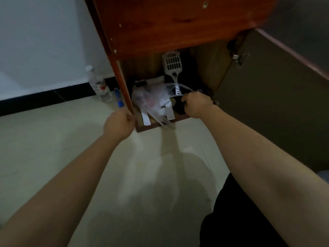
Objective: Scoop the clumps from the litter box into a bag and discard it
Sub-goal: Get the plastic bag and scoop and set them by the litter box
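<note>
A white slotted litter scoop [172, 68] leans upright against the back of an open wooden cabinet [160, 29]. In front of it lies a heap of thin clear plastic bags [153, 98] on the cabinet floor. My right hand [196, 104] reaches inside and pinches a clear bag by its handle, right at the lower end of the scoop's handle. My left hand [119, 124] hovers at the cabinet's lower left corner, fingers curled, with nothing visible in it. No litter box is in view.
The cabinet door [267, 107] stands swung open to the right. A clear water bottle [98, 84] and a blue-capped tube [119, 98] stand on the pale tiled floor left of the cabinet, by a black baseboard. Dark clothing shows at the lower right.
</note>
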